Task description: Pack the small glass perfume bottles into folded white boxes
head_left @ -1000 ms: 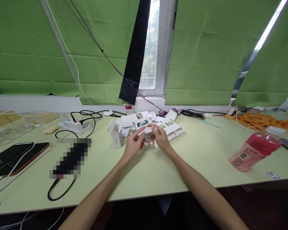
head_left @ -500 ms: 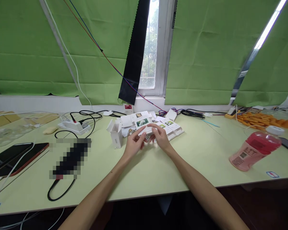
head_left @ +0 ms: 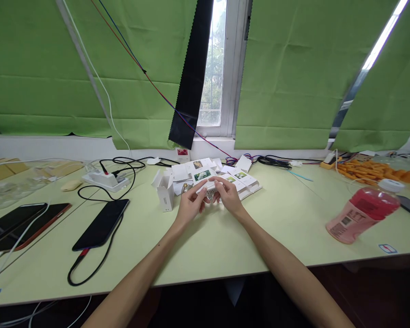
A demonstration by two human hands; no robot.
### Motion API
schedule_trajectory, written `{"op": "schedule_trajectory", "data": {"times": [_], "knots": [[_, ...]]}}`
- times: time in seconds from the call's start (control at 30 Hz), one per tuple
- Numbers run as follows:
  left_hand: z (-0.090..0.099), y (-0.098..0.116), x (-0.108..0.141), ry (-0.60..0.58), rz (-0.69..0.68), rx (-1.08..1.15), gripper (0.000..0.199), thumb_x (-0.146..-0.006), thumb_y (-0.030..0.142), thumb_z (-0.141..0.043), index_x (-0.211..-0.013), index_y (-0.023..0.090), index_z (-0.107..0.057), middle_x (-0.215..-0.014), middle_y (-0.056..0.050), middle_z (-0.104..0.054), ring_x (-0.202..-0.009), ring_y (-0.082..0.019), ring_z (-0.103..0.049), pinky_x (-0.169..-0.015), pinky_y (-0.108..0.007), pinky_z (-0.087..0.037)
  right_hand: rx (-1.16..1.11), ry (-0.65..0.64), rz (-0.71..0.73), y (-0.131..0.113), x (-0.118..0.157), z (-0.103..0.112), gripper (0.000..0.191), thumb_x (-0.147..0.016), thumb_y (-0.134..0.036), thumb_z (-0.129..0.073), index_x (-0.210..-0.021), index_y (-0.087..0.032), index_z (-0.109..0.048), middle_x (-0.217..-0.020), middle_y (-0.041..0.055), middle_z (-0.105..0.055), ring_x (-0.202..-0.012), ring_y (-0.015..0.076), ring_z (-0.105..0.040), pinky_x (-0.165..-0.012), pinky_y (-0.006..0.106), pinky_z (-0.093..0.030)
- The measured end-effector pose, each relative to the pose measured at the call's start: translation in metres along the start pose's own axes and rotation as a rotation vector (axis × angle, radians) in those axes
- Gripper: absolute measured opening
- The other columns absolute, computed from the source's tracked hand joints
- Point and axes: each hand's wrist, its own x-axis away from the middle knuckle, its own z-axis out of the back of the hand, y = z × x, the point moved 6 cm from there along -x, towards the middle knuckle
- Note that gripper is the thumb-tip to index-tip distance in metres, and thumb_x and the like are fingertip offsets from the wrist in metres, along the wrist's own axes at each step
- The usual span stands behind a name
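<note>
Near the middle of the table, my left hand (head_left: 190,202) and my right hand (head_left: 227,195) are closed around a small white box (head_left: 210,186), one at each side. Its lower part shows dark print between the fingers. Something clear and shiny shows just under the box, partly hidden by the fingers. Behind my hands lie flat white cartons with flower pictures (head_left: 241,175). An upright white box (head_left: 165,193) with its top flaps open stands left of my left hand. A small shiny item (head_left: 186,187) lies between that box and my left hand.
On the left are a dark phone (head_left: 101,224) with a cable, a tablet (head_left: 30,223) and a white power strip (head_left: 105,180). A pink bottle (head_left: 362,214) leans at the right, near orange pieces (head_left: 369,171). Cables run along the back edge.
</note>
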Motion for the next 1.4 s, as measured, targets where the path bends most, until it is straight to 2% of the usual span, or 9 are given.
{"op": "schedule_trajectory", "data": {"times": [0.33, 0.53, 0.8, 1.13, 1.4], "knots": [[0.0010, 0.0026, 0.0007, 0.010, -0.006, -0.012, 0.072, -0.082, 0.060, -0.067, -0.137, 0.013, -0.063, -0.061, -0.002, -0.067, -0.042, -0.011, -0.050, -0.041, -0.024, -0.043, 0.039, 0.010, 0.000, -0.0008, 0.0008, -0.0014, 0.044, -0.092, -0.058, -0.052, -0.111, -0.024, -0.071, -0.072, -0.0001, -0.066, -0.045, 0.0137, -0.061, -0.043, 0.026, -0.045], [0.0015, 0.0015, 0.0005, 0.004, -0.016, -0.017, 0.069, -0.084, 0.060, -0.066, -0.136, 0.015, -0.063, -0.061, -0.001, -0.066, -0.042, -0.010, -0.050, -0.041, -0.023, -0.043, 0.047, 0.002, 0.003, -0.0022, 0.0019, -0.0025, 0.044, -0.093, -0.058, -0.051, -0.114, -0.023, -0.070, -0.062, -0.0023, -0.062, -0.045, 0.0142, -0.061, -0.046, 0.025, -0.047], [0.0014, 0.0031, 0.0016, 0.011, -0.021, -0.062, 0.067, -0.085, 0.060, -0.064, -0.136, 0.016, -0.063, -0.063, -0.003, -0.066, -0.044, -0.011, -0.050, -0.043, -0.024, -0.044, 0.055, 0.005, -0.003, -0.0014, 0.0017, -0.0029, 0.045, -0.093, -0.058, -0.051, -0.116, -0.024, -0.069, -0.064, -0.0021, -0.062, -0.045, 0.0142, -0.061, -0.045, 0.025, -0.046], [0.0013, -0.0018, 0.0012, 0.055, 0.020, -0.020, 0.083, -0.084, 0.061, -0.064, -0.147, 0.015, -0.034, -0.067, -0.001, -0.067, -0.042, -0.011, -0.051, -0.041, -0.023, -0.043, 0.039, -0.005, -0.034, 0.0017, 0.0009, -0.0037, 0.046, -0.093, -0.055, -0.053, -0.123, -0.023, -0.066, -0.054, -0.0040, -0.058, -0.046, 0.0161, -0.062, -0.046, 0.026, -0.047], [0.0015, -0.0011, 0.0021, 0.067, 0.032, 0.002, 0.085, -0.085, 0.061, -0.064, -0.149, 0.018, -0.027, -0.068, 0.000, -0.067, -0.042, -0.011, -0.053, -0.041, -0.021, -0.043, 0.005, -0.019, -0.035, 0.0011, 0.0021, -0.0042, 0.053, -0.093, -0.052, -0.055, -0.138, -0.024, -0.055, -0.059, -0.0031, -0.062, -0.047, 0.0167, -0.063, -0.049, 0.028, -0.049]]}}
